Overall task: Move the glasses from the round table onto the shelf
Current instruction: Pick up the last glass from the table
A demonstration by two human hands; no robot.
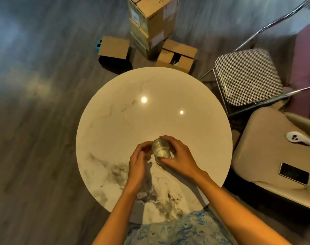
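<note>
A clear drinking glass (161,149) is over the near middle of the round white marble table (133,121), seen from above through its rim. My right hand (179,159) wraps around its right side, thumb and fingers on the wall. My left hand (139,160) cups its left side with the fingertips touching or almost touching the glass. I cannot tell whether the glass rests on the table or is lifted. No other glass shows on the table, and no shelf is in view.
Cardboard boxes (150,23) stand stacked on the wood floor beyond the table. A houndstooth folding chair (248,76) is at the right. A beige seat (267,156) at the near right carries a phone (294,173) and a white controller (299,138).
</note>
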